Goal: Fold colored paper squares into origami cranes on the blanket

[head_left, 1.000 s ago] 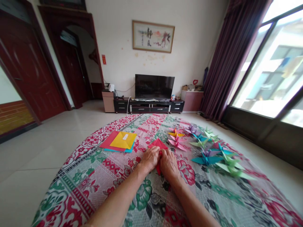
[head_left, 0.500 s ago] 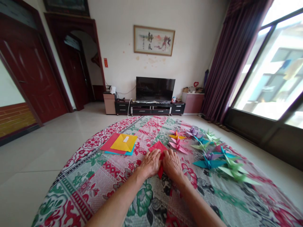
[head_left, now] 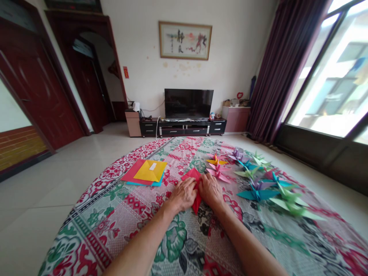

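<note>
A red sheet of origami paper (head_left: 193,173), folded to a narrow pointed shape, lies on the patterned tablecloth in front of me. My left hand (head_left: 184,193) presses on its left side, fingers together. From the right, my right hand (head_left: 211,191) has its bent fingers on the paper's other side. Both hands cover the middle of the folded sheet; its top corner and the red point toward me stay visible. Fingertip details are partly hidden.
Left of my hands lies a stack of coloured paper (head_left: 151,170), yellow on red and blue. Several folded paper cranes (head_left: 258,194) in blue, green, purple, pink and yellow stand on the right of the round table. A television (head_left: 189,104) is by the far wall.
The view has tilted down slightly. Both hands stay on the red paper, and a little more of its lower point shows between them.
</note>
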`<state>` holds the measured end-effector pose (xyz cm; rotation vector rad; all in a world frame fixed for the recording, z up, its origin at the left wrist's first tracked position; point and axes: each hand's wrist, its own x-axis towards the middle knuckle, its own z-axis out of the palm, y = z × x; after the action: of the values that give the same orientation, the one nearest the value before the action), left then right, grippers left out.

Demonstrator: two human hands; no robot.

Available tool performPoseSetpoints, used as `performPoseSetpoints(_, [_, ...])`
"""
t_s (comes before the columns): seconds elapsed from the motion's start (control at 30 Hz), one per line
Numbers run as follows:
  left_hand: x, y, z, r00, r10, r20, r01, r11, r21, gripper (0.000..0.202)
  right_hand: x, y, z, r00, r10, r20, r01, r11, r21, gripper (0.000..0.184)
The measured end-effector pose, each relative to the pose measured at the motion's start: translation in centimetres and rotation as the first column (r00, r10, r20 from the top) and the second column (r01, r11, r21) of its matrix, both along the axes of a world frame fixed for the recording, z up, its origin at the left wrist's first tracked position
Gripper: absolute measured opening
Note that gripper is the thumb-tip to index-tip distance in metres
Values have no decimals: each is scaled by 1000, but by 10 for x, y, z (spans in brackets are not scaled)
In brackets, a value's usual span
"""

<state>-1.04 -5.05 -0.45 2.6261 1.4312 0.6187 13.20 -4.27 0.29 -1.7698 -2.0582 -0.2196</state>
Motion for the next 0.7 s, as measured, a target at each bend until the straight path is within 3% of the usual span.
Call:
performPoseSetpoints(0.27, [-9, 16, -4, 996, -88, 21, 89, 995, -54, 41, 2, -31, 0, 990, 138, -14, -138, 990, 22, 23])
performPoseSetpoints(0.7, [-7, 11, -4, 996, -76, -41, 78, 996, 48, 37, -12, -48, -6, 998, 67, 9, -67, 998, -6, 29])
